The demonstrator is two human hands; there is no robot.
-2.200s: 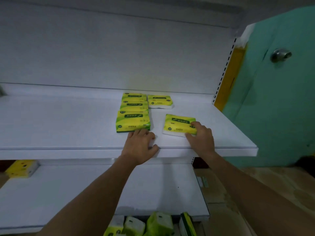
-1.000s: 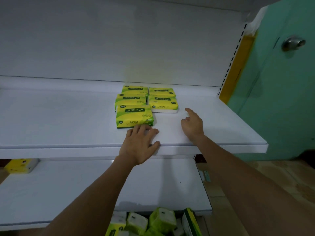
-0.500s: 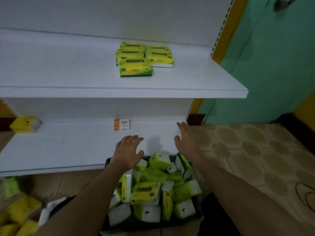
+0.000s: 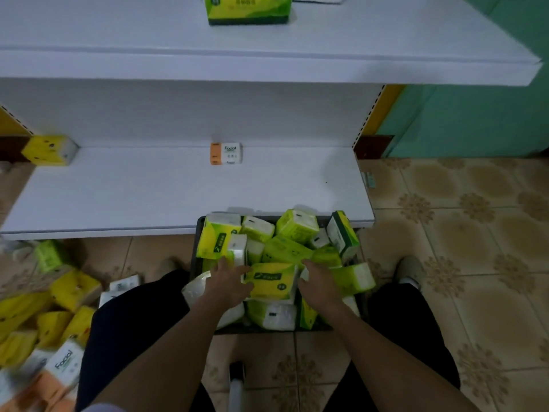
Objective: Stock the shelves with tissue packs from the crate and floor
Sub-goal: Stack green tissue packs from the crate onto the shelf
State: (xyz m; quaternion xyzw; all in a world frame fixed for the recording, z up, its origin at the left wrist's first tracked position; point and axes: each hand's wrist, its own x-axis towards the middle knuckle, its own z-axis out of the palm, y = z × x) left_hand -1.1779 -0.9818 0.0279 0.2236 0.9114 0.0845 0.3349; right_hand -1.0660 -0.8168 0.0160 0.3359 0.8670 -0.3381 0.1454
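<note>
Both hands are down in the crate (image 4: pixel 194 251), apart, with one green-and-yellow tissue pack (image 4: pixel 271 279) lying flat between them. The left hand (image 4: pixel 228 282) has its fingers stretched to the pack's near end and the right hand (image 4: pixel 319 282) sits against its other end. Neither has visibly curled round it, so this reads as the start of a two-sided pick, not a grip. That pack is the sensible choice: it lies on top of the heap, label up, while the ones beyond the fingertips stand tilted and wedged against each other.

The crate sits on the floor just under the lower shelf's (image 4: pixel 148 188) front edge, between the person's knees, which keeps the reach short. Far above the hands, the upper shelf (image 4: pixel 326 55) carries a green pack (image 4: pixel 248 10) near its front. The lower shelf holds only an orange-and-white pack (image 4: pixel 226 153) and a yellow pack (image 4: pixel 49 150) at the back. More loose packs (image 4: pixel 68 292) lie on the floor left of the left hand.

Half a second ago the hands hovered with fingers spread above the crate; now they have dropped onto the heap. A second ago they rested on the upper shelf beside the row of packs there, and the view has since tipped down.
</note>
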